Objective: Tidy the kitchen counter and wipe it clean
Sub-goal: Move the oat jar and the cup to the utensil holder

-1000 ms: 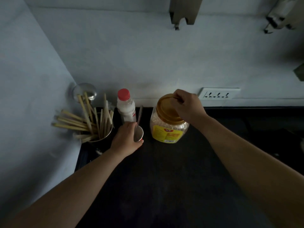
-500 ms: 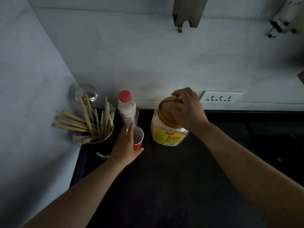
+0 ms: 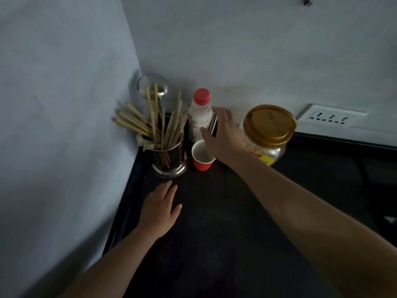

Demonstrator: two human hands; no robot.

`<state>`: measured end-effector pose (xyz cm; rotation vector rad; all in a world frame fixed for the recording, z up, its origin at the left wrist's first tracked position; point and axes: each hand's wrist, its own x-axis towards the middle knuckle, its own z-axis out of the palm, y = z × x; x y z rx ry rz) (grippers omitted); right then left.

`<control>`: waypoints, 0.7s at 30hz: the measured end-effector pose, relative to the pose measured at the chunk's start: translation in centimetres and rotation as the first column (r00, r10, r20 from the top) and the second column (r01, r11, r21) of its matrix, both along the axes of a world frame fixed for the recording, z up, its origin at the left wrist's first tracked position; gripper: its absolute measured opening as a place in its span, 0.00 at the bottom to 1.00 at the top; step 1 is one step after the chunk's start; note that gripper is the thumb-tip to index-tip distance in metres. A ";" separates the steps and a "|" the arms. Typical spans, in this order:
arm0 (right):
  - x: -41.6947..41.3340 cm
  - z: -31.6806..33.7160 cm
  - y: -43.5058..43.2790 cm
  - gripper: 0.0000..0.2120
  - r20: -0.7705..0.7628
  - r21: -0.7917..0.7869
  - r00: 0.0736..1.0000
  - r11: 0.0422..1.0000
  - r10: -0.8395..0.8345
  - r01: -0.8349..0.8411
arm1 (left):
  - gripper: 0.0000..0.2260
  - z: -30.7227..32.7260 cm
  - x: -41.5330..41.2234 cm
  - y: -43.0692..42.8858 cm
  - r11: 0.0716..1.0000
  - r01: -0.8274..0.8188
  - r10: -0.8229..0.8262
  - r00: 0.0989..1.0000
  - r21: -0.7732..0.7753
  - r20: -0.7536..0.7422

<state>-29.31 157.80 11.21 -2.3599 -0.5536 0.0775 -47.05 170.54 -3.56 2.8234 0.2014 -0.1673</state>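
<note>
Probably for tidying, the right hand (image 3: 223,134), grip open, is being reached over the red cup (image 3: 202,157) at centre, while the left hand (image 3: 160,209) is being rested open on the worktop (image 3: 214,233).

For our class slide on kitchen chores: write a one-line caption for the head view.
Right hand reaches over the cup beside the bottle; left hand spreads flat over the counter.

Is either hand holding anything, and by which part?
Left hand lies flat on the counter, empty. Right hand is at the top of the utensil in the cup; grip cannot be told.
</note>
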 end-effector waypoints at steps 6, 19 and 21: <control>1.8 -2.6 2.5 0.32 -0.193 -0.074 0.958 0.977 -0.211 0.200 | 0.26 -2.3 -1.6 0.2 1.000 -0.021 0.022 0.998 -0.010 0.052; 1.5 -2.7 1.7 0.07 -0.042 0.103 0.989 0.984 -0.139 0.143 | 0.25 -3.3 -1.7 0.6 0.998 -0.053 0.054 0.998 -0.039 0.043; 0.9 -1.8 0.9 0.06 -0.018 0.123 0.996 0.989 -0.084 0.085 | 0.25 -3.2 -1.7 0.5 0.997 -0.057 0.059 0.997 -0.044 0.041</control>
